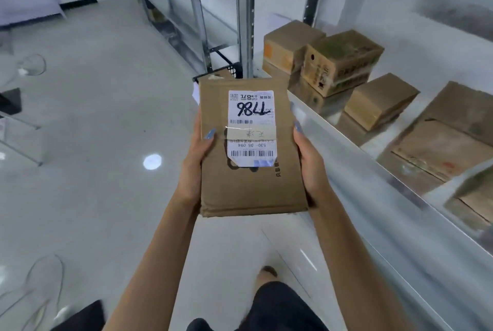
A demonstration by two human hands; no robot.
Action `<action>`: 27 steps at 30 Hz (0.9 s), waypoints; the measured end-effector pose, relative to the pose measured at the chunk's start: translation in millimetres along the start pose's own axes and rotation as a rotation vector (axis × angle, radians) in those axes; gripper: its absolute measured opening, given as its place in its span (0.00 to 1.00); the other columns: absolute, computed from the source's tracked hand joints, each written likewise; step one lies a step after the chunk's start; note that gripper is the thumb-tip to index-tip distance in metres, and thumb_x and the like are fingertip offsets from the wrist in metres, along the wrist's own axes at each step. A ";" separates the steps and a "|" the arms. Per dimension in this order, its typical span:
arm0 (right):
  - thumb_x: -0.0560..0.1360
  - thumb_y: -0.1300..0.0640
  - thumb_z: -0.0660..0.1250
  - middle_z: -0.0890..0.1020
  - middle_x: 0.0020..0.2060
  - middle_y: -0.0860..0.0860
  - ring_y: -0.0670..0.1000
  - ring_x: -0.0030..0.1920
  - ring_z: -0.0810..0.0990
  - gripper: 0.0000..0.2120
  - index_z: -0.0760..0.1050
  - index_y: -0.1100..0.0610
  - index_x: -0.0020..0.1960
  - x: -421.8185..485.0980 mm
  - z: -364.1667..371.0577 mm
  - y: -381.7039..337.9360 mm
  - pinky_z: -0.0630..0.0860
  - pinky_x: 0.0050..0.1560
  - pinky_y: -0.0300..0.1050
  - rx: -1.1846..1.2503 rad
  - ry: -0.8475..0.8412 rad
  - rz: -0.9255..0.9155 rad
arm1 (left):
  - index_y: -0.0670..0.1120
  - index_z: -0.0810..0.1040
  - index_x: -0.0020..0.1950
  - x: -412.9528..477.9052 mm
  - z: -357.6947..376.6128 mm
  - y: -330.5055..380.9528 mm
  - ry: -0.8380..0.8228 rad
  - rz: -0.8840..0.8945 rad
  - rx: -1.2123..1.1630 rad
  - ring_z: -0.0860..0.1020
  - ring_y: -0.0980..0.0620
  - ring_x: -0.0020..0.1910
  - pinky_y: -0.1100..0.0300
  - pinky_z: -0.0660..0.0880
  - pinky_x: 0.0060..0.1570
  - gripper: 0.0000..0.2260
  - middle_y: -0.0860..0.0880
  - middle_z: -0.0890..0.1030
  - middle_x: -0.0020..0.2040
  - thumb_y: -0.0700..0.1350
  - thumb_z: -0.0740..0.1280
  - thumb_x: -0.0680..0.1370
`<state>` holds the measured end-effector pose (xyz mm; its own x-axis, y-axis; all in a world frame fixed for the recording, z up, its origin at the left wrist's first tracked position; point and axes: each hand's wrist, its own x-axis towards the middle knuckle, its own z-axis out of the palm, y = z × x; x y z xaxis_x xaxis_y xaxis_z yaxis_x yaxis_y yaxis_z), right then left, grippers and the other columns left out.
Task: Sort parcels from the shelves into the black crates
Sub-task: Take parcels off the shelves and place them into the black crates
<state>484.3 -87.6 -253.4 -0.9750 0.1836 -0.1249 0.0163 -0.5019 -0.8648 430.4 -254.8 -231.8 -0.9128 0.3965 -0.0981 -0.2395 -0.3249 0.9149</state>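
Left hand (194, 165) and right hand (309, 162) clasp the parcel (250, 186), long axis pointing away. Shelf (354, 168) close right; open floor (93, 130) left

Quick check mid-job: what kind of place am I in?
Probably a parcel sorting or storage room: metal shelving carries cardboard boxes, the left hand and right hand hold a barcode-labelled parcel, and a black crate sits beyond it.

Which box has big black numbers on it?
The flat parcel held by the left hand and right hand; its white label carries them. Shelf boxes show none.
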 end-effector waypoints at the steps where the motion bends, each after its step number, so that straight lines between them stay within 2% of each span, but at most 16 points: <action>1: 0.79 0.43 0.57 0.71 0.71 0.56 0.57 0.71 0.71 0.29 0.60 0.53 0.77 24.5 5.8 4.4 0.72 0.67 0.55 -0.025 -0.008 0.022 | 0.41 0.65 0.75 16.3 -12.0 2.8 0.044 -0.023 -0.013 0.84 0.55 0.47 0.65 0.79 0.39 0.20 0.42 0.78 0.63 0.42 0.54 0.82; 2: 0.80 0.42 0.56 0.73 0.70 0.55 0.56 0.70 0.72 0.28 0.61 0.52 0.77 50.3 11.6 7.9 0.75 0.64 0.52 -0.036 -0.034 0.044 | 0.40 0.66 0.74 34.9 -24.1 5.2 0.084 -0.038 -0.024 0.84 0.56 0.43 0.65 0.78 0.37 0.20 0.42 0.80 0.60 0.42 0.55 0.82; 5: 0.82 0.44 0.52 0.78 0.66 0.54 0.55 0.65 0.78 0.25 0.64 0.52 0.75 139.0 27.3 16.4 0.79 0.57 0.49 -0.071 -0.129 0.077 | 0.35 0.67 0.72 103.4 -55.6 15.1 0.188 -0.035 -0.008 0.83 0.59 0.34 0.67 0.77 0.30 0.19 0.49 0.83 0.42 0.41 0.54 0.83; 7: 0.81 0.44 0.53 0.77 0.67 0.55 0.55 0.65 0.77 0.25 0.64 0.54 0.75 196.1 45.7 18.8 0.78 0.61 0.51 -0.115 -0.134 0.077 | 0.36 0.70 0.69 152.7 -74.9 25.3 0.242 -0.007 0.017 0.82 0.62 0.31 0.69 0.75 0.27 0.16 0.53 0.83 0.36 0.40 0.54 0.83; 10: 0.81 0.46 0.56 0.71 0.72 0.55 0.55 0.71 0.71 0.28 0.58 0.53 0.78 277.5 73.4 25.3 0.69 0.70 0.57 -0.108 -0.137 0.057 | 0.40 0.71 0.64 223.8 -103.5 55.6 0.288 -0.001 0.056 0.80 0.64 0.27 0.71 0.73 0.25 0.12 0.59 0.82 0.28 0.39 0.53 0.83; 12: 0.83 0.51 0.52 0.74 0.69 0.51 0.51 0.68 0.74 0.23 0.59 0.53 0.77 330.0 91.0 24.8 0.73 0.67 0.51 -0.120 -0.114 0.022 | 0.40 0.69 0.69 275.7 -124.8 79.0 0.271 0.010 0.075 0.81 0.64 0.30 0.71 0.74 0.27 0.16 0.59 0.83 0.31 0.39 0.53 0.83; 14: 0.84 0.55 0.49 0.81 0.59 0.46 0.46 0.60 0.80 0.19 0.65 0.52 0.73 380.8 109.3 25.2 0.78 0.59 0.43 -0.134 -0.141 -0.005 | 0.39 0.64 0.74 324.2 -154.0 93.3 0.210 0.021 0.055 0.83 0.62 0.35 0.69 0.76 0.31 0.19 0.59 0.84 0.36 0.39 0.50 0.83; 16: 0.84 0.56 0.48 0.84 0.52 0.42 0.42 0.55 0.82 0.16 0.69 0.50 0.67 429.3 123.5 30.5 0.79 0.53 0.39 -0.101 -0.125 -0.007 | 0.39 0.61 0.76 368.5 -180.4 105.4 0.170 0.023 0.049 0.83 0.59 0.40 0.66 0.78 0.35 0.20 0.55 0.84 0.42 0.39 0.49 0.83; 18: 0.84 0.55 0.49 0.82 0.56 0.45 0.43 0.57 0.81 0.17 0.68 0.51 0.69 476.9 136.3 36.6 0.78 0.54 0.39 -0.076 -0.101 0.005 | 0.40 0.63 0.76 414.5 -209.1 109.9 0.158 0.004 0.051 0.84 0.57 0.41 0.65 0.78 0.35 0.20 0.51 0.83 0.46 0.41 0.50 0.83; 20: 0.83 0.54 0.49 0.78 0.63 0.50 0.47 0.62 0.78 0.21 0.63 0.54 0.75 526.9 148.3 46.2 0.77 0.58 0.43 -0.056 -0.078 -0.009 | 0.41 0.64 0.75 466.2 -237.8 114.1 0.132 0.009 0.064 0.84 0.56 0.44 0.64 0.79 0.37 0.20 0.47 0.81 0.53 0.42 0.52 0.83; 23: 0.83 0.50 0.52 0.68 0.73 0.57 0.57 0.72 0.69 0.24 0.56 0.53 0.78 600.0 160.8 65.6 0.71 0.68 0.56 0.018 -0.040 -0.020 | 0.44 0.59 0.78 552.9 -275.8 122.4 -0.026 0.040 0.094 0.79 0.48 0.61 0.59 0.79 0.50 0.22 0.42 0.74 0.68 0.41 0.51 0.83; 25: 0.81 0.48 0.54 0.66 0.75 0.57 0.60 0.73 0.66 0.27 0.55 0.51 0.79 641.7 165.7 78.7 0.66 0.71 0.62 0.082 0.054 -0.013 | 0.47 0.58 0.78 605.0 -293.2 126.6 -0.137 -0.016 0.077 0.75 0.43 0.66 0.55 0.78 0.54 0.23 0.41 0.72 0.71 0.42 0.52 0.82; 27: 0.79 0.47 0.56 0.68 0.74 0.58 0.60 0.72 0.68 0.29 0.56 0.52 0.78 676.7 165.0 87.6 0.70 0.69 0.59 0.161 0.178 -0.009 | 0.47 0.58 0.78 657.2 -305.7 128.8 -0.236 -0.098 0.104 0.74 0.41 0.67 0.53 0.78 0.54 0.24 0.40 0.71 0.71 0.42 0.53 0.81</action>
<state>-210.7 -146.9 -333.4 -0.9204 0.3272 -0.2139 -0.0412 -0.6253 -0.7793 -301.5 -298.5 -298.1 -0.7820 0.6144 -0.1052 -0.2764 -0.1905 0.9420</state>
